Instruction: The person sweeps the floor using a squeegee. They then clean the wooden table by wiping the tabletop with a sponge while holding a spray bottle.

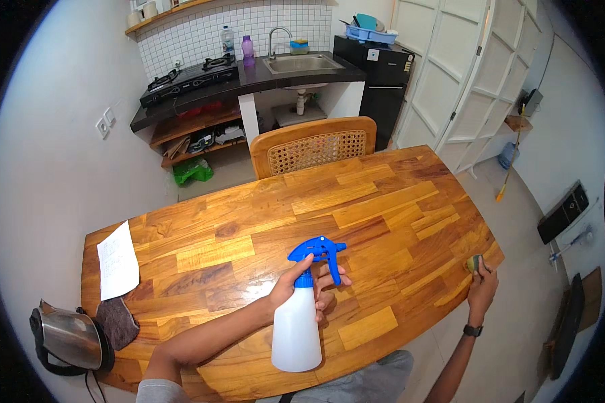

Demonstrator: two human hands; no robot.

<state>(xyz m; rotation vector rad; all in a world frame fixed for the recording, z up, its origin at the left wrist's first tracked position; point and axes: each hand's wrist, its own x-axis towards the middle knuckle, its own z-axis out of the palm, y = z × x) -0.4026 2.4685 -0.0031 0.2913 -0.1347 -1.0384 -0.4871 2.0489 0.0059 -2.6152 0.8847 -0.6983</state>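
My left hand (288, 282) is wrapped around the neck of a white plastic spray bottle (296, 332) with a blue trigger head (316, 248). The nozzle points right, and some fingers extend past the trigger. Whether the bottle's base touches the wooden table (222, 297) I cannot tell. At the table's right end, near the corner, my right hand (484, 287) grips a yellow and green sponge (473, 263) against the wood. A dark watch sits on that wrist.
On the table's left lie a handwritten sheet of paper (118, 262) and a dark folded cloth (117, 324), beside a steel electric kettle (70, 337). A cane-backed chair (316, 146) stands at the far edge. Behind are a gas stove (191, 79), a sink (305, 63) and a black fridge (380, 90).
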